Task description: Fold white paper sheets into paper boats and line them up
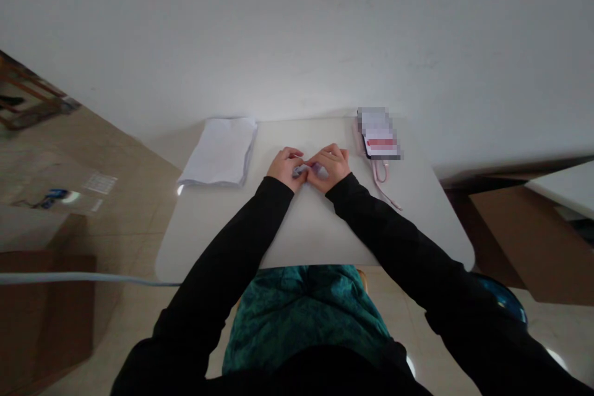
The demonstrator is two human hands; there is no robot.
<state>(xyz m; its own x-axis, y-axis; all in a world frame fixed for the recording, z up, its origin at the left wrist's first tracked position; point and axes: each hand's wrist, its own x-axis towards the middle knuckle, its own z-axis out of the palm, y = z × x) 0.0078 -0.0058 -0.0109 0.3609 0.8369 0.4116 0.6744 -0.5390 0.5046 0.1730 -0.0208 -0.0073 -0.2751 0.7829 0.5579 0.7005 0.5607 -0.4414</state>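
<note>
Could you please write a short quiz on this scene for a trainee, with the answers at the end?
1. Which is nearer the stack of white paper sheets: the left hand or the right hand?
2. True or false: the thin pink cord lies on the floor.
3. What do the two hands hold between them?

Key:
1. The left hand.
2. False; it lies on the pale rounded-corner table.
3. A small crumpled pale grey item.
</note>
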